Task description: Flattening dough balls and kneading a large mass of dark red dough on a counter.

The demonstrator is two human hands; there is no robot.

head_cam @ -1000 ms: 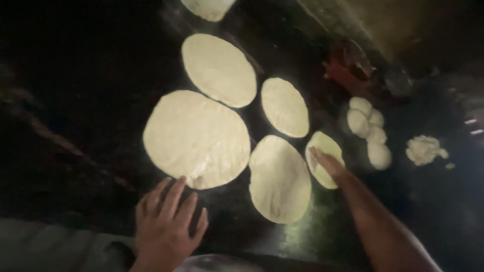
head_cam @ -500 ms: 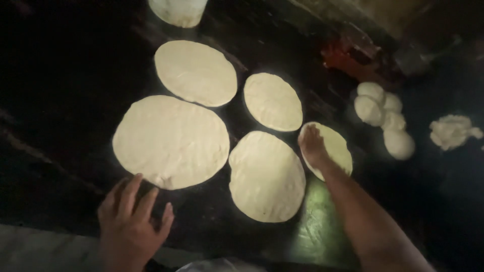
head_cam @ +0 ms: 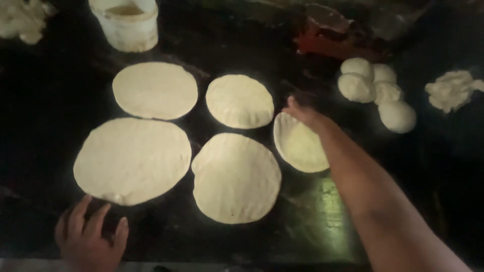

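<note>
Probably soft and floppy: the small dough round (head_cam: 298, 145) under the right hand (head_cam: 305, 113) is thin, pale and flattened, so my read is it's light, limp, prone to stretch or tear if lifted by one edge, and maybe a bit tacky against the dark tabletop (head_cam: 45, 100). Best hold would be under the rim with flat fingers spread wide, or a peel from the far edge where the hand already sits, not a pinch in the middle. Right hand lies palm-down on the far upper edge of that round, fingers close together and pointing away from the person; it touches the dough, grips nothing that I can see. Left hand (head_cam: 91, 236) is well apart, near the bottom edge of view, fingers loosely spread and resting on the tabletop, fingertips just short of the near rim of the largest dough round (head_cam: 132, 160); it's empty. Just left of the right hand sit two more rounds, a medium one (head_cam: 240, 100) farther off and a bigger one (head_cam: 236, 177) nearer the person, the latter almost touching the small round. Beyond the largest round lies another flat round (head_cam: 155, 90). To the right of the right hand is a cluster of dough balls (head_cam: 375, 90), touching one another, then a ragged dough lump (head_cam: 452, 89). Far beyond the left hand stands a white tub (head_cam: 128, 25).
</note>
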